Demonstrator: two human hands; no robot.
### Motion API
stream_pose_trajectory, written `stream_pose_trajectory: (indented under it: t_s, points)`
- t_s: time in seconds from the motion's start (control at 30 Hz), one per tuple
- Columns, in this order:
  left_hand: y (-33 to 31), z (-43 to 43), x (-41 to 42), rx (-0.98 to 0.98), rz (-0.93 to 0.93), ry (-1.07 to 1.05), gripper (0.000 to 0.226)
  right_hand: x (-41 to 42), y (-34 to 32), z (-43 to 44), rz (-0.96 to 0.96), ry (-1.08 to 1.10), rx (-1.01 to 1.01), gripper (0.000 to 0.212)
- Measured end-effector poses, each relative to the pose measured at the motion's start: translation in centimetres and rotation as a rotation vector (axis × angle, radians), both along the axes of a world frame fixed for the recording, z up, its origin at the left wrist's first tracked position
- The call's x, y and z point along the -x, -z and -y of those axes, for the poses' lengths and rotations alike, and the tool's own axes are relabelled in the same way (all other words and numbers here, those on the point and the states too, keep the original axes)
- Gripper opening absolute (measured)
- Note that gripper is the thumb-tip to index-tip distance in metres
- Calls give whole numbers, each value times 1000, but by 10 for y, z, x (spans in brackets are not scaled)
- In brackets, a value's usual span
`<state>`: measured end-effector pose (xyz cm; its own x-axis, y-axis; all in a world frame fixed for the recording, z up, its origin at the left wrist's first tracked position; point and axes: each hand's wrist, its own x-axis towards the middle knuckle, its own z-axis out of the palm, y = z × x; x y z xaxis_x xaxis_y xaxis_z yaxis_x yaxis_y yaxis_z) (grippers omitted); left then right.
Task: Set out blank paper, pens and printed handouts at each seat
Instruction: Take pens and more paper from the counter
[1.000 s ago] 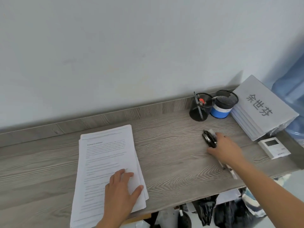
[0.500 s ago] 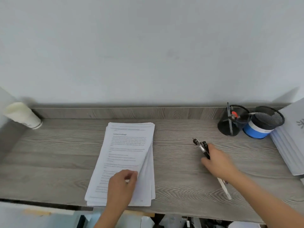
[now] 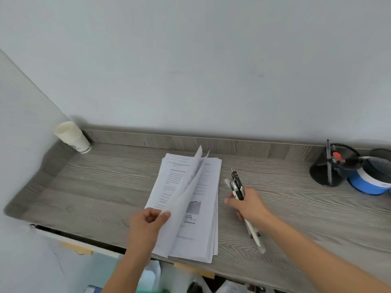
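Head-worn view, down over desk (image 3: 88,187)

We see our left hand (image 3: 148,220) pinching the top sheets (image 3: 186,193) up off the handout stack (image 3: 209,208). At its 3 o'clock, our right hand (image 3: 249,206) grips several pens (image 3: 237,185). Stacked paper cups (image 3: 72,137) lean at 10 o'clock.

An office: a grey wood table (image 3: 105,187) against a plain wall, with handouts (image 3: 208,197), mesh pen holders (image 3: 330,168) and paper cups (image 3: 72,137).

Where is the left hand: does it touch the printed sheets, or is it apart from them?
Touching. The head view shows the left hand pinching the lifted top sheets of the handout stack between thumb and fingers.
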<state>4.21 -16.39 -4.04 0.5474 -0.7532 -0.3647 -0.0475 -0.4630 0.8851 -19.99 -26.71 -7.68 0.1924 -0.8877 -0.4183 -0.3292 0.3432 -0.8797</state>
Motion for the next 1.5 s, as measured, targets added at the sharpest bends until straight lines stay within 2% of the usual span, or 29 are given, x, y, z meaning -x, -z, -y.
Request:
stream_pose_trajectory:
  t_s: [0.2,0.3,0.4,0.47,0.53,0.6,0.7,0.77,0.83,0.93,1.03,1.17,1.33,1.43,1.5]
  points:
    - [16,6,6,-43,-43,327,28,-43,-12,5,194,206,-72,25]
    - [19,8,-1,-80,-73,511,25,-54,-10,4,171,271,-86,31]
    - [19,13,-19,-55,-74,584,28,-58,-7,2,56,285,-73,29]
    - [24,19,-39,15,63,541,25,-59,-3,1,-29,312,-66,30]
    - [31,27,-61,30,376,549,27,-58,3,-2,-69,358,-67,26]
    - [40,30,-75,-53,642,653,43,-57,3,-6,-120,395,-44,20]
    - [45,27,-69,-183,755,811,54,-60,-6,-12,-78,417,3,29]
    - [46,23,-58,-151,717,826,53,-64,-12,-15,-49,416,7,36]
    - [40,26,-53,-70,566,715,50,-67,-17,-16,-64,394,-13,40]
    - [35,40,-60,-38,346,565,49,-64,-21,-14,-71,342,-73,30]
    - [33,46,-64,-69,292,594,50,-58,-21,-14,-91,301,-107,21]
    - [38,42,-58,-71,606,731,51,-49,-5,-16,-238,359,-118,19]
    - [44,39,-56,-157,920,906,55,-20,-5,-17,-568,421,56,28]
    - [45,36,-50,-153,983,941,56,0,-6,-17,-595,462,73,31]
    - [45,37,-43,-154,986,994,56,12,-3,-15,-514,500,41,25]
